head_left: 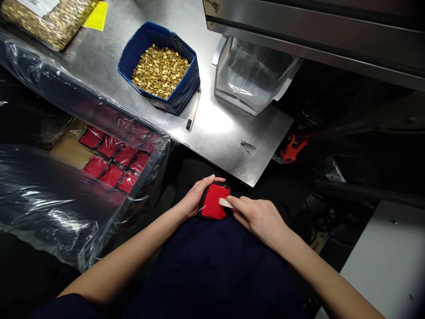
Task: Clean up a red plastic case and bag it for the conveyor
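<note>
My left hand [195,198] holds a small red and black square part [214,203] over my lap, just below the edge of the steel table [226,133]. My right hand [259,217] grips a short pale stick [226,203], whose tip rests on the part's red face. A blue bin [186,91] full of small brass pieces [160,71] stands on the table farther back.
A plastic-lined box [66,146] at left holds several bagged red parts [113,161]. A bag of brass pieces [49,20] lies at top left. A clear plastic-lined container [249,73], a black-tipped pen-like tool [193,110] and a small metal clip [248,146] sit on the table. Red-handled pliers [292,149] lie beyond its right edge.
</note>
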The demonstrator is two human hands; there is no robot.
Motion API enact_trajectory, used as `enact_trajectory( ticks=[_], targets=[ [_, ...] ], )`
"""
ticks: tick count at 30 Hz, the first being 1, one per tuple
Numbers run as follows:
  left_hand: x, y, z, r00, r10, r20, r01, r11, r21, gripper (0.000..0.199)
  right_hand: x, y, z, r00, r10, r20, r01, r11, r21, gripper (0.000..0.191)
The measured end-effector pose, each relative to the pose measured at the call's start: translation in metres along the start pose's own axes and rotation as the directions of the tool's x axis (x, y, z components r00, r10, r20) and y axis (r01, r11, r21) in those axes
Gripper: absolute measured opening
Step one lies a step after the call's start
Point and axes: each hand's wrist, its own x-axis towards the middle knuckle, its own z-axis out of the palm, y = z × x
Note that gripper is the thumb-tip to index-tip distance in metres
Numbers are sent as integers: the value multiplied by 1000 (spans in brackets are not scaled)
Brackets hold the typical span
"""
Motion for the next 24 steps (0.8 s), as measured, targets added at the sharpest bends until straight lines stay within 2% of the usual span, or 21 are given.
enact_trajectory(
  ticks=[5, 8, 13, 19, 24],
  targets=[
    [-1, 0, 3, 1000, 18, -14, -18, 1000, 3, 60, 2, -1, -5, 1000, -14, 23, 15, 1000, -17, 31],
    [-1, 0, 3, 1000, 15, -18, -15, 1000, -10, 59, 4, 1, -9, 1000, 15, 3, -15, 999, 41, 30],
    [-2, 0, 3, 1000, 5, -21, -5, 1000, -13, 58, 3, 2, -12, 997, -12, 77, 8, 998, 56, 30],
    [0, 0, 5, 999, 13, -40, -11, 999, 30, 59, 5, 3, -14, 998, 4, 56, -10, 993, 122, 28],
    [1, 1, 7, 998, 22, -53, -20, 999, 39, 56, 3, 3, -14, 997, -11, 77, 4, 996, 91, 29]
  ],
)
